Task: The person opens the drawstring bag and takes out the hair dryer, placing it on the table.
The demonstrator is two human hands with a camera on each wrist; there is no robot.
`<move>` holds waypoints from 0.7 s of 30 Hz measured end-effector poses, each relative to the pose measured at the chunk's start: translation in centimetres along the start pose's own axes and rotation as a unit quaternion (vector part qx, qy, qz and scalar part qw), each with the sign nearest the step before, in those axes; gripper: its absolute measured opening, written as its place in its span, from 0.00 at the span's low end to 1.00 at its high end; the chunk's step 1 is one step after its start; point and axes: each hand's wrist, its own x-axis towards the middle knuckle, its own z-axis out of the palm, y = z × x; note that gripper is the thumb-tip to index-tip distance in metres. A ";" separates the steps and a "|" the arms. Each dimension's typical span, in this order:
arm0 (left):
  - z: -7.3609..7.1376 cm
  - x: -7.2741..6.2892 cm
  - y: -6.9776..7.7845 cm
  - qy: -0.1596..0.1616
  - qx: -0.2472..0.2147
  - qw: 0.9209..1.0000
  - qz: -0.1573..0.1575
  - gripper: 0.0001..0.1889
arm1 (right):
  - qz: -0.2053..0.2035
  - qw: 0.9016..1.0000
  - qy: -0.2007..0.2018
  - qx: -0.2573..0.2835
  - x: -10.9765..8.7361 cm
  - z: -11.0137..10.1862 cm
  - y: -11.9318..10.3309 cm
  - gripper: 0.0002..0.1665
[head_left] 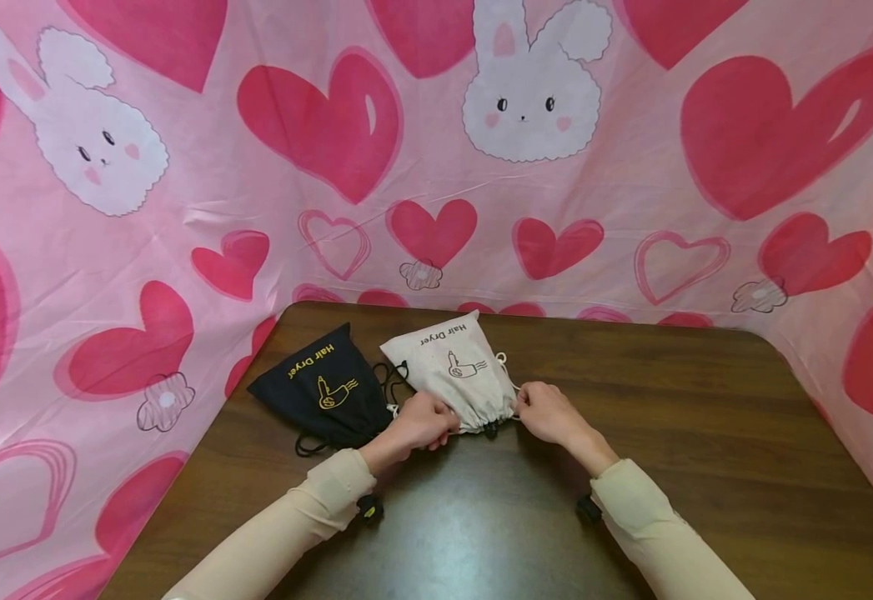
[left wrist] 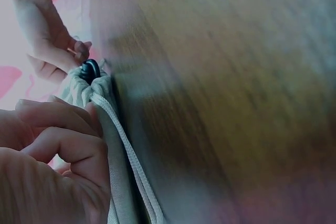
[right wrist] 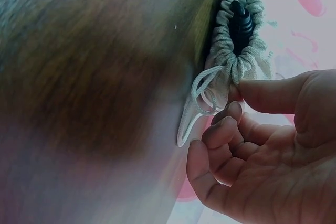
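A white drawstring bag (head_left: 451, 375) printed "Hair Dryer" lies on the table, its gathered mouth towards me. My left hand (head_left: 424, 419) grips the left side of that mouth; in the left wrist view its fingers are curled against the cloth. On the opposite side, my right hand (head_left: 551, 414) pinches the gathered edge between thumb and finger (right wrist: 270, 95). The mouth is partly open, and a black ribbed object (right wrist: 241, 27) shows inside. A looped white cord (right wrist: 210, 87) hangs by the right hand, and another white cord (left wrist: 126, 140) runs below the left.
A black drawstring bag (head_left: 323, 387) with yellow "Hair Dryer" print lies just left of the white one, its black cords loose beside it. The brown wooden table (head_left: 669, 400) reaches a pink curtain (head_left: 616, 175) with hearts and rabbits at the back and sides.
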 end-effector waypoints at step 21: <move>-0.1 -0.4 0.1 -0.013 -0.059 0.998 -0.009 0.16 | 0.020 0.988 -0.044 0.150 0.7 -0.8 1.2 0.14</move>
